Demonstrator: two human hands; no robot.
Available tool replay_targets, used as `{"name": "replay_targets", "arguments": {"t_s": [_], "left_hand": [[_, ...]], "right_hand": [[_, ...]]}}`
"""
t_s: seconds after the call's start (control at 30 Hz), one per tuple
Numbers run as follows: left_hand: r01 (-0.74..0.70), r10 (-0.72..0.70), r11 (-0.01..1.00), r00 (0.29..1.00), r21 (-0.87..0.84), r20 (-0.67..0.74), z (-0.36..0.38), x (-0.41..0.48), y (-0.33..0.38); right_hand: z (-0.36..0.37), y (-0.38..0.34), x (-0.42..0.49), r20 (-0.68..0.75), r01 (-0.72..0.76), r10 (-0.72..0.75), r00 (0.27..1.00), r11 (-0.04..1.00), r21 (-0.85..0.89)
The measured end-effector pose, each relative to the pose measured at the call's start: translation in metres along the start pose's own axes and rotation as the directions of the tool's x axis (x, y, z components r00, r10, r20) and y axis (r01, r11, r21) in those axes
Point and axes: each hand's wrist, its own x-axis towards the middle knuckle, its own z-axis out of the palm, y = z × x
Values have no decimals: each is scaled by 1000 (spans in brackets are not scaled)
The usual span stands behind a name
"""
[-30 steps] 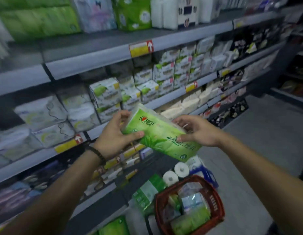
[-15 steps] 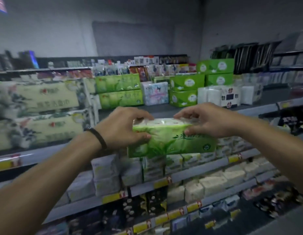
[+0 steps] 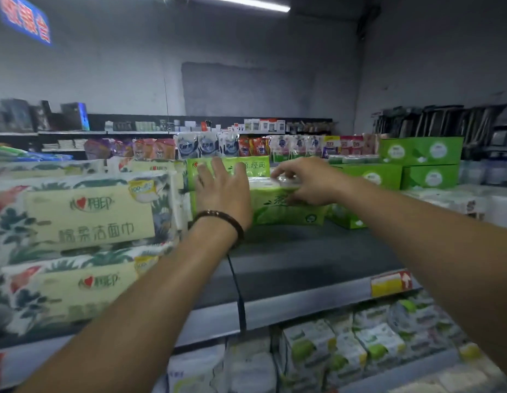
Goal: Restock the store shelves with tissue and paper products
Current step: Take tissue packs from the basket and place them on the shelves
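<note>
Head view: the green tissue pack [image 3: 286, 211] sits on the top shelf [image 3: 303, 251], lying long from side to side. The right hand [image 3: 306, 180] pinches its right end; the left hand [image 3: 222, 194], fingers spread flat, covers its left end.

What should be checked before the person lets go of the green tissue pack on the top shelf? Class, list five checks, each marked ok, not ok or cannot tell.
1. The green plastic-wrapped tissue pack rests on the grey metal shelf: ok.
2. The right hand has its grip curled over the pack's top edge: ok.
3. The left hand lies open, fingers spread, at the pack's left end: ok.
4. The matching green packs stand directly behind it, so the spot suits: ok.
5. The pack is clear of the green cardboard box on its right: cannot tell.
</note>
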Motion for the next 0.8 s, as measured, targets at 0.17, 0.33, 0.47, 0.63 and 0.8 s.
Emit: {"name": "replay_targets", "arguments": {"t_s": [0.17,0.33,0.47,0.63,0.8], "left_hand": [[139,-142,984,990,-107,-16,69,28,-4],[228,-217,968,970,-106,108,108,43,-10],[210,-193,964,974,-161,115,128,41,-10],[193,-162,970,967,-151,197,141,38,-20],[245,-144,935,924,-257,354,151,38,-20]], "right_hand": [[41,-1,83,42,-4,6,999,998,-59],[64,6,127,87,14,-7,996,997,-80],[88,10,143,99,-3,7,995,999,-47],[121,5,154,53,18,-16,998,999,-28],[138,9,150,-94,-6,-17,995,971,-240]]}}
